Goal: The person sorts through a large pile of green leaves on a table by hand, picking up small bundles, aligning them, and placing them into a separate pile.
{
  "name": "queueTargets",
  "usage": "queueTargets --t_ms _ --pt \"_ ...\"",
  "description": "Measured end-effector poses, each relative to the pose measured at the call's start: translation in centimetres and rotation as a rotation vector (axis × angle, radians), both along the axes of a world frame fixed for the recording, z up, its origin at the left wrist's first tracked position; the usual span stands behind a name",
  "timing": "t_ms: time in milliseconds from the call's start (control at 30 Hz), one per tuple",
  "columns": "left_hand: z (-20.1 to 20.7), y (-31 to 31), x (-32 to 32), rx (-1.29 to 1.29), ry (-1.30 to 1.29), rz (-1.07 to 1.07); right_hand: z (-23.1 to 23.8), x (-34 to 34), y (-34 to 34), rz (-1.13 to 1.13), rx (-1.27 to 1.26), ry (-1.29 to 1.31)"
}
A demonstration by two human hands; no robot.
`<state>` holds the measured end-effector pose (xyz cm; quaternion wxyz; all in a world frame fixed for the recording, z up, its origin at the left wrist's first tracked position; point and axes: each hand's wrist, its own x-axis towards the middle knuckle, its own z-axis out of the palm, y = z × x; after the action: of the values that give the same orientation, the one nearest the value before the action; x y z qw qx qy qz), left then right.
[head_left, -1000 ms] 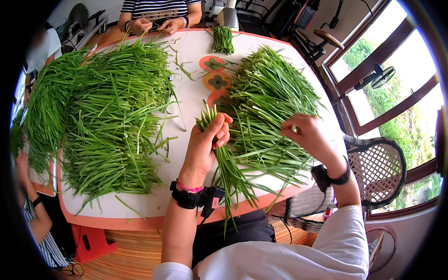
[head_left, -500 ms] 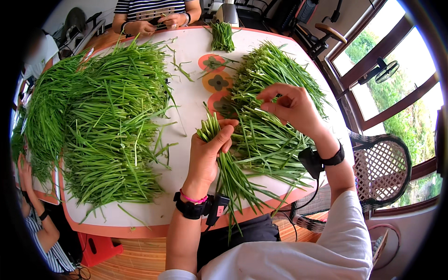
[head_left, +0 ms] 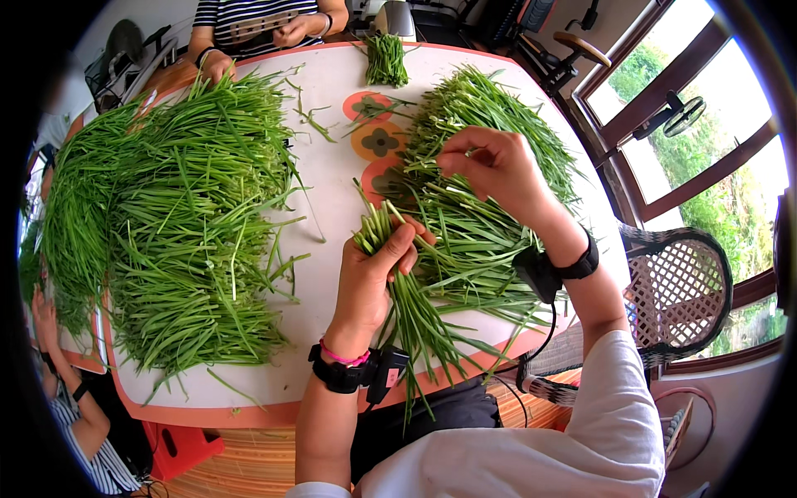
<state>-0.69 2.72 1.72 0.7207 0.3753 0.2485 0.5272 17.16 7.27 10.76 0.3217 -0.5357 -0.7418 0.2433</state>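
Observation:
My left hand [head_left: 369,274] is closed round a bunch of garlic chives [head_left: 413,314]. Its pale cut ends point up and its leaves hang toward the table's front edge. Up and to the right, my right hand [head_left: 496,170] hovers over the right-hand pile of chives [head_left: 473,257], thumb and fingertips drawn into a pinch. Whatever lies between those fingertips, if anything, is too small to make out. Across the white table [head_left: 320,274], a much larger pile of chives [head_left: 187,249] covers the left side.
A small upright bundle of chives [head_left: 386,60] stands at the far edge. Loose leaves [head_left: 315,123] lie mid-table. A person in a striped top [head_left: 257,25] sits opposite; another person's arm [head_left: 70,398] shows at lower left. A woven chair [head_left: 677,290] stands at right.
My right hand has shifted slightly left and up, its fingers drawing closer together. The person opposite has lowered one hand to the left pile. My left hand keeps its bunch.

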Motion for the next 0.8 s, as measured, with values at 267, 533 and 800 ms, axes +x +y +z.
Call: queueTargets --t_ms 267,533,800 --pt "-0.6 0.2 -0.3 -0.086 -0.066 0.010 -2.7 4.3 0.1 -0.055 -0.016 -0.644" --pt "-0.5 0.3 -0.4 -0.091 -0.019 0.024 -3.1 4.1 -0.3 -0.033 0.029 -0.720" --pt "-0.6 0.3 0.0 -0.052 0.011 0.096 -0.7 3.7 -0.7 -0.085 -0.003 -0.373"
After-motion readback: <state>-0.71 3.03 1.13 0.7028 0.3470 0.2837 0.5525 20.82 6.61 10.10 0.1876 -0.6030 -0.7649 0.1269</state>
